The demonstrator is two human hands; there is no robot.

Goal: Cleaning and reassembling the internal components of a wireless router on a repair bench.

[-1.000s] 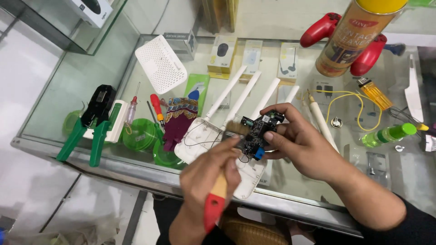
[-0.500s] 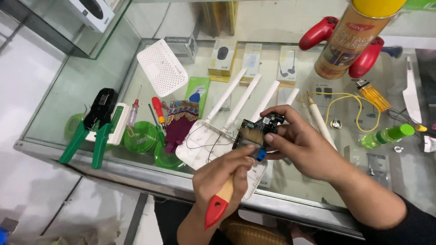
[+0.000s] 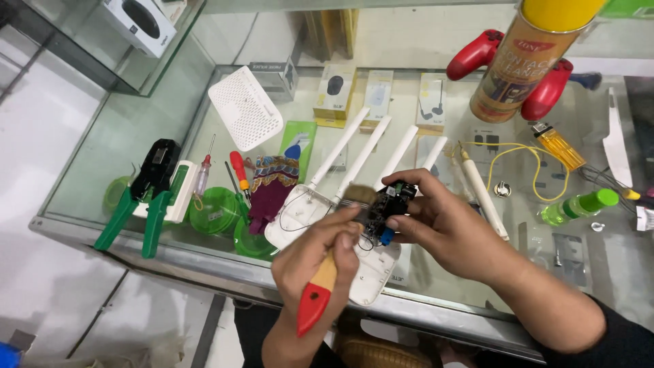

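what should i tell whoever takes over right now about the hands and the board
Left hand: gripping a wooden paintbrush with a red-tipped handle, bristles on the board.
Right hand: holding the small dark circuit board over the glass counter.
Under the hands lies the opened white router shell with four antennas. Green-handled crimping tool to the left, yellow-capped spray can at the back right.
Done: shell open, board out. Left: brushing is under way; shell not yet closed.
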